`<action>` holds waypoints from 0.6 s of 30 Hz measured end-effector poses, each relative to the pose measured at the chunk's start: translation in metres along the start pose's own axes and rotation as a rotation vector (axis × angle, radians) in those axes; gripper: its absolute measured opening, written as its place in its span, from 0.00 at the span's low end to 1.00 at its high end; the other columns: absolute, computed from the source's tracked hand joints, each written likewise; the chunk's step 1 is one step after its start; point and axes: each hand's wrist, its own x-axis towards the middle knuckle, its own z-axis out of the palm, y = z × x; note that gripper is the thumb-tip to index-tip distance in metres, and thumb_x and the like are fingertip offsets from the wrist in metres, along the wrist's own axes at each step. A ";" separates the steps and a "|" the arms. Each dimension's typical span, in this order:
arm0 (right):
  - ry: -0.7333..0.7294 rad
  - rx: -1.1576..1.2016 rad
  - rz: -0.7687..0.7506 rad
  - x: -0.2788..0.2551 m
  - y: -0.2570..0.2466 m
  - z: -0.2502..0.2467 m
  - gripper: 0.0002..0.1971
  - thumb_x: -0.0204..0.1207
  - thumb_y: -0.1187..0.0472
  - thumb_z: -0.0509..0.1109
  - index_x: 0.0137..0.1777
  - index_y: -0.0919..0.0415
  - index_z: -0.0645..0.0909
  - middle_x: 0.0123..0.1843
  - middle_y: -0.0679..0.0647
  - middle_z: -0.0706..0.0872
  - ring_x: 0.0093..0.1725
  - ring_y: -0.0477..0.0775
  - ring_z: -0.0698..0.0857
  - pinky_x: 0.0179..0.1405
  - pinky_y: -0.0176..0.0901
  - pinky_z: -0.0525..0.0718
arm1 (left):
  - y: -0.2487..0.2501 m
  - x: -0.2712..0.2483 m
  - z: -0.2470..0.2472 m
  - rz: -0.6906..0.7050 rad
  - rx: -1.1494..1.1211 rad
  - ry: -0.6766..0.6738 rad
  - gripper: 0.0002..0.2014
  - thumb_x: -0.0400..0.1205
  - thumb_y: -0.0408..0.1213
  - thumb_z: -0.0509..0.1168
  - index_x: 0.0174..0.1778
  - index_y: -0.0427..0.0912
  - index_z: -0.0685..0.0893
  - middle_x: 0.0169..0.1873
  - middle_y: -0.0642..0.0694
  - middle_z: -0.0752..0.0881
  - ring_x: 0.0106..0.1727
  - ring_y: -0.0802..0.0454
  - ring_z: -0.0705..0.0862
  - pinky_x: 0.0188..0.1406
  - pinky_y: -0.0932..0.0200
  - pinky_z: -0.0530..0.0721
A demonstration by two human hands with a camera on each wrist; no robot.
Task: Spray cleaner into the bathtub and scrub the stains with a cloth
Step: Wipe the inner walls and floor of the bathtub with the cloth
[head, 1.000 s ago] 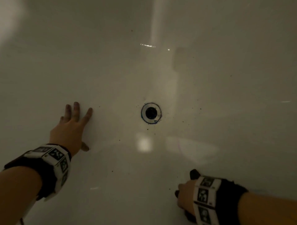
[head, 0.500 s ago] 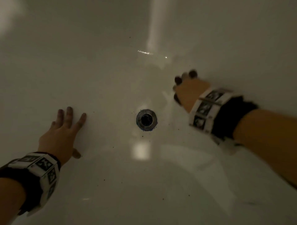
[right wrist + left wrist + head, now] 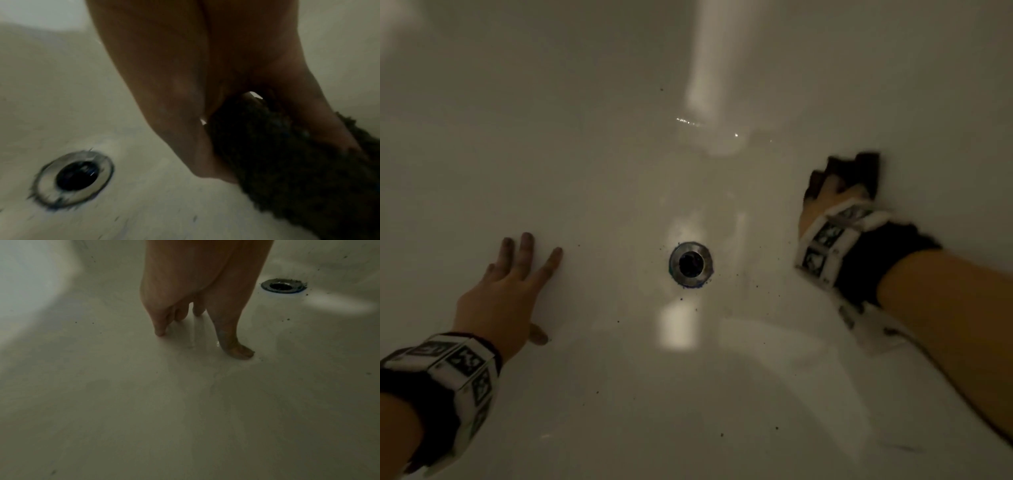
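The right hand [image 3: 825,198] clutches the dark cloth [image 3: 859,168] against the bathtub [image 3: 585,137] wall up and right of the drain [image 3: 691,263], nearer the specks around it than the flat, splayed left hand [image 3: 510,291].

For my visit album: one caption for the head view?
Left hand braced flat on the white bathtub; right hand scrubbing with a dark cloth beside the round metal drain.

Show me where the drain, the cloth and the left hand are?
drain [image 3: 691,263]: head view, on its dark opening.
cloth [image 3: 287,154]: right wrist view, on the dark fabric below the palm.
left hand [image 3: 500,294]: head view, on its back.
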 end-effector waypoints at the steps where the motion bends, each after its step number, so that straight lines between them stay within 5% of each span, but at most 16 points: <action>1: -0.024 0.089 -0.005 0.002 -0.014 0.009 0.29 0.82 0.66 0.53 0.81 0.69 0.48 0.79 0.73 0.55 0.72 0.73 0.65 0.59 0.64 0.73 | 0.000 0.000 0.000 0.004 -0.001 0.000 0.65 0.67 0.48 0.77 0.68 0.48 0.20 0.69 0.50 0.20 0.81 0.42 0.32 0.80 0.49 0.51; 3: -0.139 0.258 0.036 0.004 -0.036 0.014 0.26 0.82 0.67 0.52 0.80 0.66 0.55 0.75 0.70 0.56 0.63 0.69 0.71 0.39 0.53 0.72 | 0.000 0.000 0.000 0.011 -0.005 0.001 0.65 0.67 0.48 0.77 0.68 0.46 0.20 0.68 0.49 0.20 0.81 0.42 0.32 0.80 0.49 0.50; 5: -0.187 0.409 0.043 0.010 -0.053 0.021 0.23 0.83 0.64 0.50 0.78 0.65 0.58 0.74 0.69 0.53 0.62 0.70 0.69 0.37 0.55 0.69 | -0.001 0.000 0.001 0.012 -0.005 -0.001 0.65 0.68 0.48 0.76 0.68 0.47 0.20 0.69 0.48 0.19 0.80 0.42 0.31 0.80 0.49 0.50; 10: -0.348 0.686 0.069 0.010 -0.091 0.029 0.24 0.85 0.62 0.49 0.80 0.59 0.53 0.78 0.65 0.51 0.69 0.70 0.64 0.56 0.61 0.78 | 0.001 0.000 -0.001 0.002 0.006 -0.021 0.64 0.69 0.49 0.75 0.67 0.46 0.18 0.68 0.46 0.18 0.80 0.41 0.30 0.81 0.50 0.48; 15: -0.371 0.851 -0.025 0.002 -0.119 0.022 0.35 0.83 0.57 0.56 0.81 0.64 0.39 0.80 0.70 0.49 0.73 0.71 0.65 0.70 0.61 0.68 | 0.005 -0.004 -0.006 -0.018 0.010 -0.033 0.63 0.71 0.49 0.74 0.66 0.42 0.17 0.68 0.46 0.18 0.80 0.42 0.31 0.80 0.52 0.49; 18: -0.437 1.016 -0.108 -0.005 -0.125 0.009 0.42 0.80 0.57 0.64 0.82 0.59 0.36 0.81 0.69 0.43 0.77 0.71 0.59 0.75 0.58 0.64 | 0.005 -0.004 -0.007 -0.025 0.003 -0.033 0.63 0.71 0.47 0.75 0.66 0.42 0.18 0.68 0.46 0.18 0.80 0.41 0.31 0.80 0.51 0.48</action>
